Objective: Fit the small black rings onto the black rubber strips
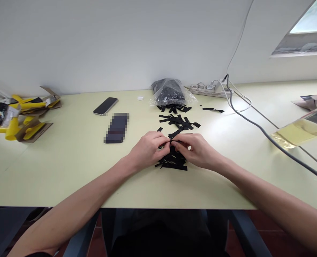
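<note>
My left hand and my right hand meet above a heap of short black strips on the pale yellow table. Fingertips of both hands pinch a small black strip between them; most of it is hidden by the fingers. Beyond the hands lies a looser scatter of black strips. Behind that, a clear plastic bag packed with dark material rests against the wall side, with several strips at its mouth.
Left of the hands lie a phone and a pixelated dark item. Yellow items with cardboard sit far left. A power strip stands at the back, its dark cable crossing the table's right side near a transparent yellowish package.
</note>
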Tool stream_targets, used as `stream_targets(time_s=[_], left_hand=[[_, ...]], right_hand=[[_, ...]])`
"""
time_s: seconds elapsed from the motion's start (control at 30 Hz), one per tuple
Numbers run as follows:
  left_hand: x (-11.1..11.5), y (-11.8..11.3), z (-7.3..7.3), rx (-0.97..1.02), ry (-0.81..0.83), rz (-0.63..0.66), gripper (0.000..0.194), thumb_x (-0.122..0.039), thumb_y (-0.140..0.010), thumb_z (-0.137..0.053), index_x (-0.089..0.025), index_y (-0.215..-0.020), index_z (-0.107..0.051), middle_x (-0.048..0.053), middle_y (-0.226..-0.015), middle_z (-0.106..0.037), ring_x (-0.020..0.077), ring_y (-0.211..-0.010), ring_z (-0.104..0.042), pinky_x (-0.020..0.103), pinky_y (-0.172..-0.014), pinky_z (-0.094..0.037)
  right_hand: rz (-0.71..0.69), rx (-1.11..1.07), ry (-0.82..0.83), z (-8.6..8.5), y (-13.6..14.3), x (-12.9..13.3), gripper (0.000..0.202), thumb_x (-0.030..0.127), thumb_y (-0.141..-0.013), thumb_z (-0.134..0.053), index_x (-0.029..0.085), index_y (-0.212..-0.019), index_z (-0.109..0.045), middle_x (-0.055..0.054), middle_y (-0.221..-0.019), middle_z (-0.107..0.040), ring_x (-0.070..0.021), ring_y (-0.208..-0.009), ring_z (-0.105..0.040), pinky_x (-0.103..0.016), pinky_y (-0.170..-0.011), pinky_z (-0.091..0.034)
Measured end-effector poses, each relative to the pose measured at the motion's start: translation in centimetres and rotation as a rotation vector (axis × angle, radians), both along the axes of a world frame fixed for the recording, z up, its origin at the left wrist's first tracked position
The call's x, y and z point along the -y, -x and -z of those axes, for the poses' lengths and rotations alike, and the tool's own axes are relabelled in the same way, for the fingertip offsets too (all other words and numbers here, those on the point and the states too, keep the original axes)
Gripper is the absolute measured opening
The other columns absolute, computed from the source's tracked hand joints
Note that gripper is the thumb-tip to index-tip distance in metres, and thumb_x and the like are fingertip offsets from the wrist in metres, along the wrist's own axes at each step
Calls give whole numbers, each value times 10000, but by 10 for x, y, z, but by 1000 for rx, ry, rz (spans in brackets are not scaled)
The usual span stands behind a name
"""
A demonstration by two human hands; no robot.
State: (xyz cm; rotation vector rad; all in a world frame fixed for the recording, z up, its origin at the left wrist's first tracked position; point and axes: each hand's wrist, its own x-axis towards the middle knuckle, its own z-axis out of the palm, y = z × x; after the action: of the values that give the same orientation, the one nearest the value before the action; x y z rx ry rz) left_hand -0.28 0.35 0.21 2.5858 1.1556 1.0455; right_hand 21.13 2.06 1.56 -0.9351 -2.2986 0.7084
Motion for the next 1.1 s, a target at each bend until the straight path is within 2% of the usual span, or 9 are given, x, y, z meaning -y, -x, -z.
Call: stream_targets(time_s=[0.1,0.27,0.47,0.57,0.67,0.7,0.77,0.83,1.1], left_hand=[[0,0,0,-15,45,17,186,-168,-959,-595,-167,-871,-759,51,-901,-743,174,-829,-660,292,-778,-512],[1,1,-7,44,238,0,261,-170,-969,-564,-172,-773,-737,30,-872,-736,140,-771,-650,269,-721,-486],[0,3,-12,-23,299,-19,288,-251,-934,-623,-169,-658,-643,-4,-678,-619,118,-625,-541,272,-612,-400],[-1,5,-11,28,348,-63,198,-378,-918,-683,-194,-845,-669,-43,-648,-566,111,-588,-501,255,-587,-389],[-1,5,-12,75,356,-53,243,-369,-931,-664,-233,-1132,-658,-58,-690,-565,117,-611,-515,251,-617,-417],[-1,5,-12,72,348,-30,203,-337,-943,-640,-232,-1115,-667,-50,-704,-572,119,-627,-518,255,-630,-422],[-1,4,-12,59,334,16,120,-276,-958,-590,-205,-927,-681,-28,-711,-579,124,-648,-515,264,-635,-417],[-1,3,-12,59,339,40,215,-250,-960,-565,-185,-764,-625,-13,-703,-580,128,-653,-511,268,-618,-405],[-3,3,-11,53,420,23,210,-252,-936,-587,-186,-737,-584,-27,-679,-567,126,-635,-519,262,-589,-395]], right_hand=[[-25,16,-40,0,1,2,274,232,-1006,-491,173,-767,-612,2,-646,-547,-115,-564,-411,-278,-565,-318],[-25,11,-42,-2,0,-1,231,211,-987,-488,171,-832,-655,-20,-696,-612,-131,-605,-482,-278,-588,-342],[101,28,22,-2,-9,-10,224,248,-968,-511,172,-810,-650,-16,-663,-607,-133,-575,-480,-284,-541,-304],[73,33,37,-3,-10,-10,224,265,-973,-512,174,-821,-650,-7,-657,-591,-131,-576,-470,-284,-537,-298],[-17,38,37,-4,-7,-5,224,259,-978,-502,176,-830,-648,-3,-658,-576,-132,-581,-463,-287,-553,-309],[-37,40,35,-4,-5,-3,230,258,-982,-495,177,-829,-646,-6,-661,-577,-134,-585,-464,-289,-560,-313],[-50,46,32,-4,-3,-2,245,264,-993,-481,181,-828,-641,-10,-663,-579,-138,-590,-469,-293,-571,-317],[-47,57,24,-3,-3,-2,250,268,-1002,-473,185,-829,-634,-11,-668,-581,-141,-596,-474,-294,-581,-320],[-77,102,-16,0,-2,-2,347,282,-1009,-487,204,-679,-412,19,-620,-442,-120,-557,-361,-301,-562,-254]])
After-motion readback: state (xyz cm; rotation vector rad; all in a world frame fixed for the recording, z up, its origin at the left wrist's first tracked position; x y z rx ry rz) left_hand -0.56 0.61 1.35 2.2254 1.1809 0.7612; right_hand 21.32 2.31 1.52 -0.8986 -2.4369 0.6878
